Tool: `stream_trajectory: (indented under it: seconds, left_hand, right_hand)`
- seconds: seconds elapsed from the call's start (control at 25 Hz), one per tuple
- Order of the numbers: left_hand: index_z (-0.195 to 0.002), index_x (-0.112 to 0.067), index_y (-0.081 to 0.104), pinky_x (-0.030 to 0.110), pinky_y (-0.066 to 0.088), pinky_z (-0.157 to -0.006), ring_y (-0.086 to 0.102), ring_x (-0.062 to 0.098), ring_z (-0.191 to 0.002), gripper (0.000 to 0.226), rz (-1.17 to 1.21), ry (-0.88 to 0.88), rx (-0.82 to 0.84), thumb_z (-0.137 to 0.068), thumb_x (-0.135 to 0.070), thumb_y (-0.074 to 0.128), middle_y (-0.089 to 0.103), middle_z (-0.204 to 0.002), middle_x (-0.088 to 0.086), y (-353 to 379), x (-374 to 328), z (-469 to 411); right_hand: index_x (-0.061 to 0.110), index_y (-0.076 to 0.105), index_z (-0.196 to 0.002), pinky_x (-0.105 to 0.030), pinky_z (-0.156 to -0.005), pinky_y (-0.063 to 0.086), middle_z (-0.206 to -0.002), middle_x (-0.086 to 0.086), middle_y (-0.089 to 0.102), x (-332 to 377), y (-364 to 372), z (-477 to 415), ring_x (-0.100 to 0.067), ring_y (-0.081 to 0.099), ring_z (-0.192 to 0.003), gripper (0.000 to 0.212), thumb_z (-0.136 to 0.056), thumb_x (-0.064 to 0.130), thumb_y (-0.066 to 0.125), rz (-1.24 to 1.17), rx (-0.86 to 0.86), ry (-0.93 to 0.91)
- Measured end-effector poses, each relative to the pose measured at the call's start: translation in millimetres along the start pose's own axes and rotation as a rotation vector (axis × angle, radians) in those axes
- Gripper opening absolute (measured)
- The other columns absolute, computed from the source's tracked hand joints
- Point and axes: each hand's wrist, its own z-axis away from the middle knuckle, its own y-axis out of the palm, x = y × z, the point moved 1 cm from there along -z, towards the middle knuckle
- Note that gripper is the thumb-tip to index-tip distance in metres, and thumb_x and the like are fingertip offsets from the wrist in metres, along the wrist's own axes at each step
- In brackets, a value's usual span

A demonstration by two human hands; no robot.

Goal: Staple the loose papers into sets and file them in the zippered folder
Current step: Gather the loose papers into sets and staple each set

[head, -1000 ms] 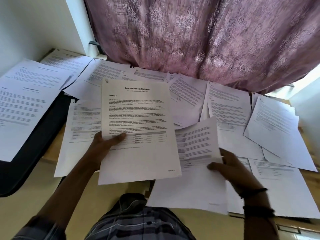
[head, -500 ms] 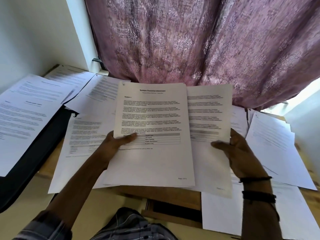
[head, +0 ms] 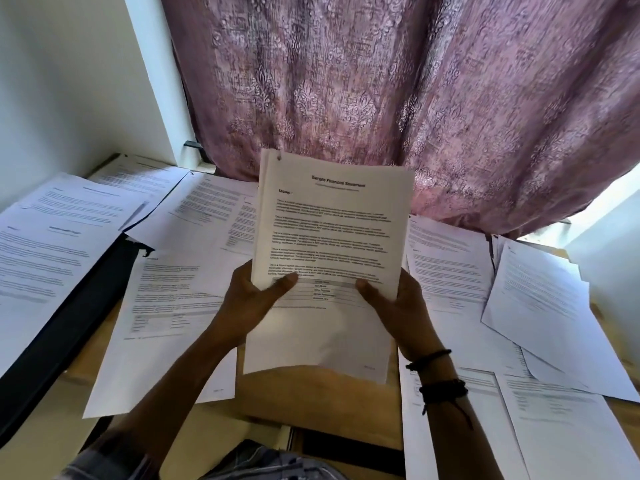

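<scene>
A pale wooden desk (head: 311, 403) strewn with loose printed white sheets (head: 166, 306) stood before a mauve patterned curtain (head: 381, 81). Raised above its centre was a thin set of white printed pages (head: 329, 258), clamped at its side edges by the left hand (head: 247, 306) and the right hand (head: 398, 310), thumbs on the front. Such paper appeared light, limp and easily creased; gripping both long edges would probably keep the sheets squared.
</scene>
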Motion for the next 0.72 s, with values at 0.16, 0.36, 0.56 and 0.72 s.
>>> stream_trajectory:
  seconds: [0.16,0.36,0.56,0.72]
  left_hand:
    - [-0.127,-0.018,0.056,0.020,0.057,-0.081,0.066,0.007,-0.106,0.044,-0.028,0.149,-0.062,-0.085,-0.013,0.070,0.067,-0.115,-0.011,13,-4,-2]
    - [-0.129,-0.017,0.052,0.027,0.059,-0.079,0.066,0.012,-0.107,0.047,0.006,0.105,-0.017,-0.086,-0.026,0.070,0.068,-0.113,-0.011,24,23,3]
    - [-0.120,-0.024,0.054,0.027,0.059,-0.079,0.065,0.004,-0.106,0.037,-0.005,0.039,-0.037,-0.088,-0.011,0.066,0.068,-0.107,-0.022,29,47,7]
    - [-0.114,-0.028,0.054,0.017,0.056,-0.072,0.067,0.005,-0.101,0.035,-0.034,0.051,-0.032,-0.091,-0.003,0.061,0.066,-0.108,-0.012,34,50,6]
  right_hand:
    - [0.024,0.066,-0.111,-0.032,-0.078,0.059,-0.105,0.011,0.073,-8,0,2,-0.011,0.070,-0.098,0.024,-0.089,0.016,0.068,-0.027,-0.169,-0.091]
    - [0.030,0.059,-0.110,-0.028,-0.075,0.060,-0.105,0.018,0.069,-33,5,19,-0.011,0.068,-0.100,0.029,-0.085,0.019,0.070,-0.035,-0.205,-0.144]
    - [0.013,0.055,-0.122,-0.032,-0.078,0.061,-0.118,0.002,0.064,-72,5,29,-0.014,0.065,-0.109,0.043,-0.085,0.027,0.071,0.018,-0.224,-0.102]
    - [0.010,0.054,-0.118,-0.026,-0.072,0.060,-0.114,-0.003,0.062,-84,4,28,-0.006,0.064,-0.103,0.026,-0.092,0.009,0.060,0.051,-0.245,-0.060]
